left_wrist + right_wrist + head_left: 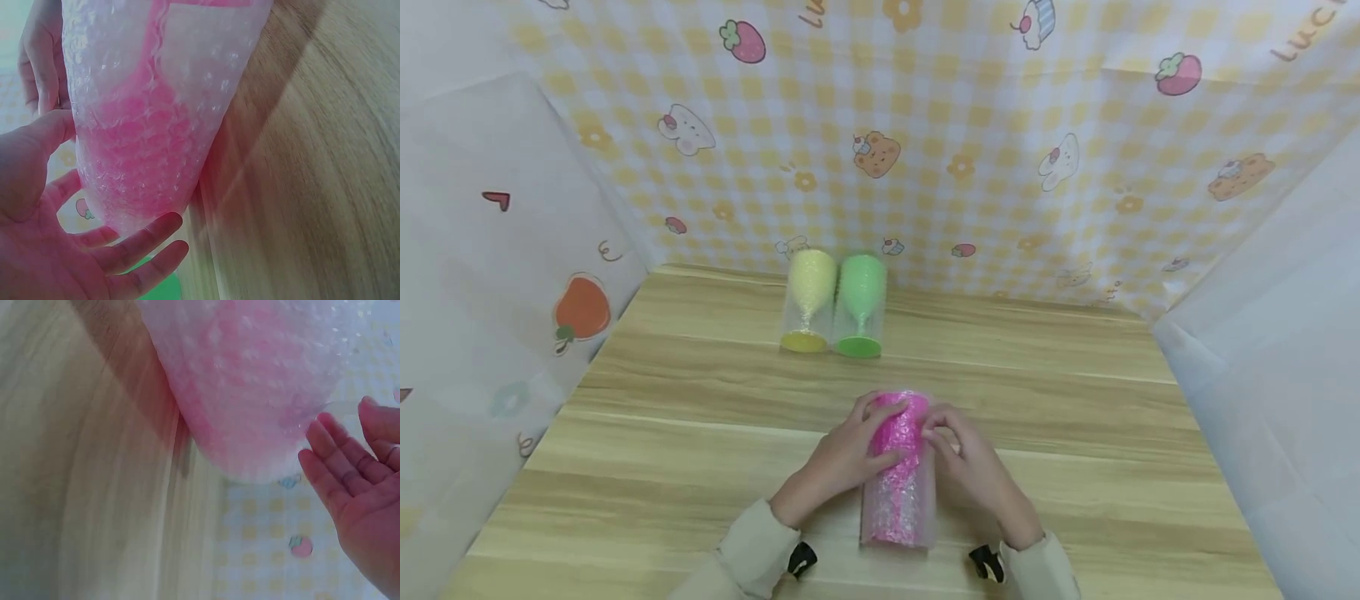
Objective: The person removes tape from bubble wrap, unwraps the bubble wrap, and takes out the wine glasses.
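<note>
Head view: looks down on a pink goblet [900,492] rolled in bubble wrap [919,508], with bowl end pointing away from the camera. Held from its left by the left hand [844,456], with thumb and fingers set wide apart over the bowl end, probably to stop so round a parcel from rolling. Met on its right by the right hand [968,462], with fingertips drawn narrowly together at the wrap. Beyond the pink goblet, slightly leftward, placed side by side: a yellow goblet [813,279] and a green goblet [862,283], both wrapped, perhaps set back to leave working room. Beneath the pink goblet, a wood-grain table [1075,400]; behind, a yellow-checked cloth [925,83] with strawberries and bears; far left, a white printed sheet [460,283]; far right, a plain white sheet [1292,375].

Left wrist view: shows stem and bowl through the bubble wrap, with fingers curving round the bowl end. Cannot tell how firmly pressed.

Right wrist view: shows a pale strip [344,407] leading off the pink goblet, seemingly pinched by thumb and forefinger. Cannot tell whether tape or wrap edge.
</note>
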The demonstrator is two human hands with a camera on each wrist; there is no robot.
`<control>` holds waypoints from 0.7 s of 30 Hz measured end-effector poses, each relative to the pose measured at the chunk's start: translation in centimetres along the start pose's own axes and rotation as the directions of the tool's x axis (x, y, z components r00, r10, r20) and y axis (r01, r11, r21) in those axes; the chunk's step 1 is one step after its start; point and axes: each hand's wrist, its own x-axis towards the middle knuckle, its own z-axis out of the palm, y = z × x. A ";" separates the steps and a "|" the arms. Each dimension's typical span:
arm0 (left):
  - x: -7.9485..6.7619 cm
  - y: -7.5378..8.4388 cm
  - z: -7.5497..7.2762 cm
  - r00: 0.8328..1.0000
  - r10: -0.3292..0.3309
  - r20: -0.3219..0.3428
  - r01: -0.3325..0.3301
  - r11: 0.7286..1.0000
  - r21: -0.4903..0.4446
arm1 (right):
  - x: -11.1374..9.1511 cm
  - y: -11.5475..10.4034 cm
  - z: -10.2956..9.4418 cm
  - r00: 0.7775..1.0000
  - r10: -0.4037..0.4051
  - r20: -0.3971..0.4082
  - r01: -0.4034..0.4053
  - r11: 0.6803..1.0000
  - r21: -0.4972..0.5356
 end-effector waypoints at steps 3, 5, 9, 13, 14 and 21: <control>0.0 0.1 0.0 1.000 0.005 0.001 -0.005 1.000 -0.003 | -0.8 0.5 -0.5 0.998 0.031 -0.058 -0.027 0.997 0.070; 0.1 0.0 0.0 1.000 0.000 0.003 0.000 1.000 -0.003 | -1.2 0.7 -0.8 0.994 0.034 -0.105 -0.026 0.996 0.080; 0.0 0.1 0.0 1.000 -0.012 0.004 0.012 1.000 -0.005 | -1.6 1.0 -1.3 0.981 0.019 -0.196 -0.009 0.999 0.052; -0.1 0.2 -0.1 1.000 -0.014 0.000 0.014 1.000 -0.003 | -1.7 1.4 -1.1 0.972 -0.037 -0.232 0.039 0.999 0.002; -0.1 0.2 -0.1 1.000 -0.015 -0.001 0.015 1.000 -0.001 | -1.7 1.5 -1.0 0.973 -0.048 -0.227 0.049 0.999 -0.003; -0.2 0.2 0.0 1.000 -0.016 -0.004 0.016 1.000 -0.002 | -2.1 2.4 -0.6 0.975 -0.116 -0.189 0.105 0.992 -0.069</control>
